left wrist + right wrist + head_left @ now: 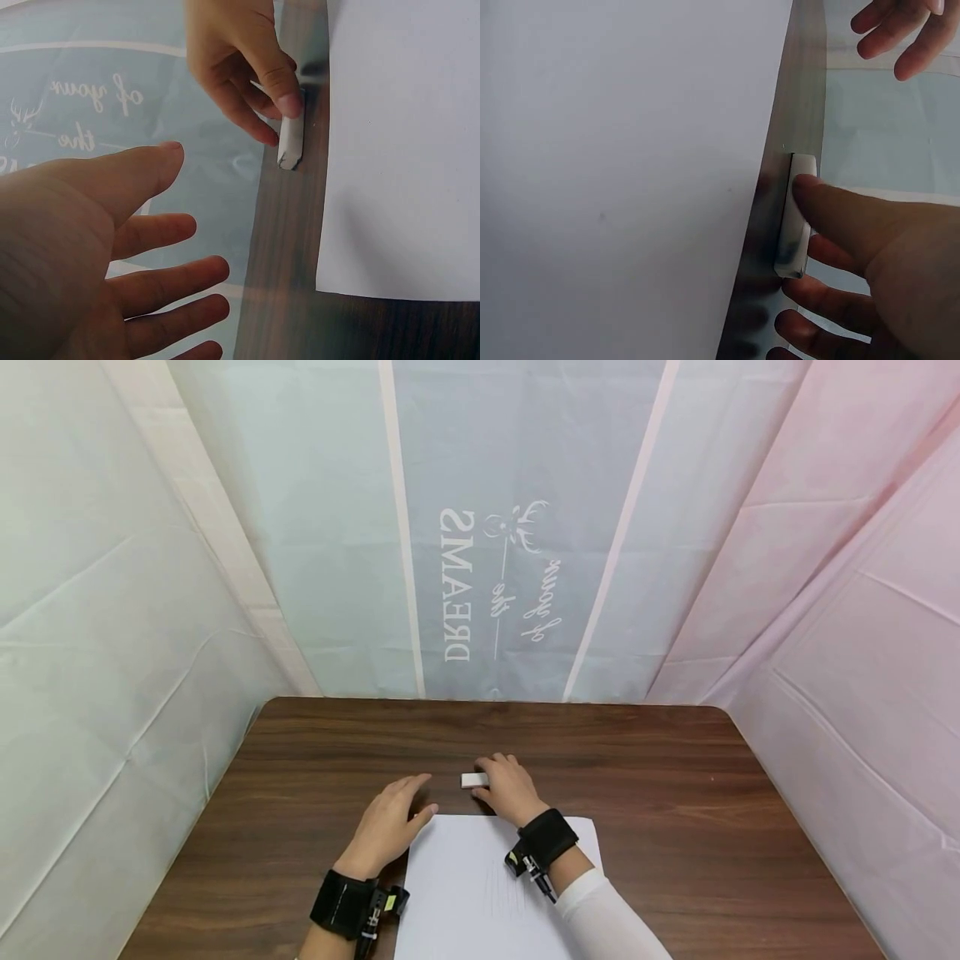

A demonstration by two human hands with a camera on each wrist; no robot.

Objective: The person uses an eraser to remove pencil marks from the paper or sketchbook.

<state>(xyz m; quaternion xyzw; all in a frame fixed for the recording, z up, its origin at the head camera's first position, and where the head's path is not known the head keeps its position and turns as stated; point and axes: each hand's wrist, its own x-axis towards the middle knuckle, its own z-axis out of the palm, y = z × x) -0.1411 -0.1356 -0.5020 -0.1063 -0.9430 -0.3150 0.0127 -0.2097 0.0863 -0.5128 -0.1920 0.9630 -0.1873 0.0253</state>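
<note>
A white eraser with dark smudges at its end lies just beyond the far edge of a white paper sheet. My right hand pinches it, thumb on the near long side and fingers on the far side, as the right wrist view shows with the eraser between them. To the left, my left hand hovers by the sheet's far left corner, holding nothing. Its fingers are spread and relaxed in the left wrist view, thumb apart. Faint pencil strokes mark the paper under my right wrist.
The dark wooden table extends around the sheet. Printed cloth curtains hang right behind its far edge, and more cloth closes in the left and right sides. Each wrist wears a black strap with a small camera.
</note>
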